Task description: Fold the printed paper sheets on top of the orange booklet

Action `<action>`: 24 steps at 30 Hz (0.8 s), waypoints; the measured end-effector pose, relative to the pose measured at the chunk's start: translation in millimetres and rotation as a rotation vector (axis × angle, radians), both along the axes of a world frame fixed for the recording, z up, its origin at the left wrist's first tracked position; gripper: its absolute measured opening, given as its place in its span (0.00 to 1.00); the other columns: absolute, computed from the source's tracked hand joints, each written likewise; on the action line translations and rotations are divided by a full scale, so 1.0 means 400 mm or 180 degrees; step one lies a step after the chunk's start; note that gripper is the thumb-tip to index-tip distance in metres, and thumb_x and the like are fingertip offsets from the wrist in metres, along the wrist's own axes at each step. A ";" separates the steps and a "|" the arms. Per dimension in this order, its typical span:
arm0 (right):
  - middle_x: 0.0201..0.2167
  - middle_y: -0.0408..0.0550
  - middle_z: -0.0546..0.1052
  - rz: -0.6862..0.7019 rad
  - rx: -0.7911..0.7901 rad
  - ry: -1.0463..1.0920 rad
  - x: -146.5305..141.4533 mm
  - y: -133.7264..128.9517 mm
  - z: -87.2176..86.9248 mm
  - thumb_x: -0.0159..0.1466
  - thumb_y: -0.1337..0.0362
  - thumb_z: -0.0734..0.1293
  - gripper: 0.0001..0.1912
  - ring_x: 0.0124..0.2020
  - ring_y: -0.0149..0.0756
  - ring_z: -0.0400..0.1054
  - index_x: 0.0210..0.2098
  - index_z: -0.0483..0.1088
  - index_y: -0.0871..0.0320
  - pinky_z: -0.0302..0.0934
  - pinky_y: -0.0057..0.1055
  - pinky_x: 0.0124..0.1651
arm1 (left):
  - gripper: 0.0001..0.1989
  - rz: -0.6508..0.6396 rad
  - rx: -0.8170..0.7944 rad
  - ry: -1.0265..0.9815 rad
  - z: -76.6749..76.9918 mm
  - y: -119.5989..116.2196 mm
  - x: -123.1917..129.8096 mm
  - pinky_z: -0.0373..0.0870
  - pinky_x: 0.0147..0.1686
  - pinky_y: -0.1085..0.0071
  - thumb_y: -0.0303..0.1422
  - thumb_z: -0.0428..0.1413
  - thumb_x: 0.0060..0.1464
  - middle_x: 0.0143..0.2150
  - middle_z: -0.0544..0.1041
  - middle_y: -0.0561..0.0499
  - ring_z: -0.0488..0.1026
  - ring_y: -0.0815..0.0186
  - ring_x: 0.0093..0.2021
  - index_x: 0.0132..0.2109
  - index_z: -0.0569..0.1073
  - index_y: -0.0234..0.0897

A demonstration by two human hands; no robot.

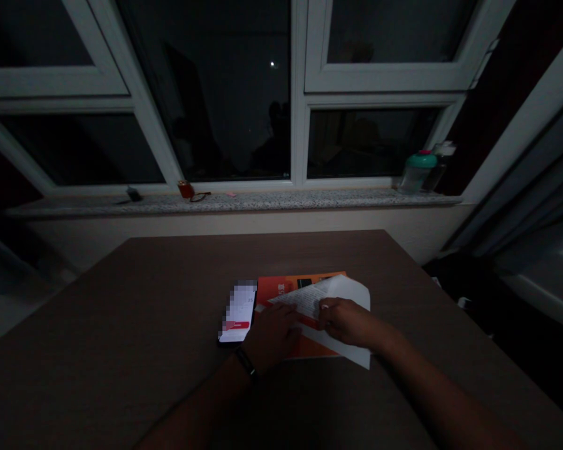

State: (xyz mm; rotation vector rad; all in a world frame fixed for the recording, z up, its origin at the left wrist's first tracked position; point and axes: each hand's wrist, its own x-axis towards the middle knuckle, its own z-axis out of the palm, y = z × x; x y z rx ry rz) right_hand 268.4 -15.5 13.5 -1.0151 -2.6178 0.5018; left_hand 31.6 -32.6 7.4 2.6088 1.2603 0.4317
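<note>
My left hand and my right hand come together low at centre, backs up, fingers curled down, just apart from each other. My bare left forearm reaches in from the near left, my bare right forearm from the near right, both angled inward toward the far side.

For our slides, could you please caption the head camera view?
Left hand and right hand touch white paper on an orange booklet beside a phone.

Nothing reads; characters blur on the orange booklet; phone screen pixelated.
</note>
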 end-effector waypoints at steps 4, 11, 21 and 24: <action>0.37 0.45 0.75 0.0023 -0.0075 0.0019 0.007 0.000 0.005 0.58 0.74 0.66 0.11 0.39 0.36 0.69 0.37 0.76 0.54 0.61 0.29 0.42 | 0.13 -0.0042 -0.0023 0.0019 0.002 0.000 -0.001 0.64 0.55 0.54 0.29 0.55 0.58 0.55 0.73 0.48 0.69 0.55 0.55 0.50 0.74 0.43; 0.41 0.48 0.73 -0.0268 0.0003 0.0147 0.012 0.024 -0.028 0.59 0.68 0.71 0.10 0.44 0.39 0.67 0.41 0.74 0.54 0.61 0.32 0.48 | 0.20 0.0022 -0.0054 0.0003 -0.024 0.003 -0.008 0.60 0.60 0.54 0.30 0.56 0.59 0.64 0.65 0.43 0.62 0.55 0.63 0.58 0.67 0.39; 0.39 0.49 0.73 -0.0473 0.0159 0.0377 0.007 0.038 -0.042 0.65 0.64 0.67 0.04 0.45 0.39 0.66 0.39 0.74 0.55 0.61 0.34 0.48 | 0.21 -0.0050 -0.0019 0.0050 -0.033 0.011 -0.012 0.58 0.61 0.51 0.34 0.56 0.60 0.65 0.63 0.40 0.61 0.53 0.64 0.59 0.66 0.40; 0.40 0.49 0.73 -0.0559 0.0226 0.0398 0.005 0.041 -0.052 0.63 0.66 0.68 0.05 0.45 0.40 0.66 0.40 0.73 0.55 0.61 0.35 0.48 | 0.19 -0.0078 0.0015 0.0044 -0.037 0.013 -0.014 0.60 0.60 0.51 0.34 0.56 0.60 0.63 0.65 0.41 0.62 0.53 0.63 0.58 0.67 0.39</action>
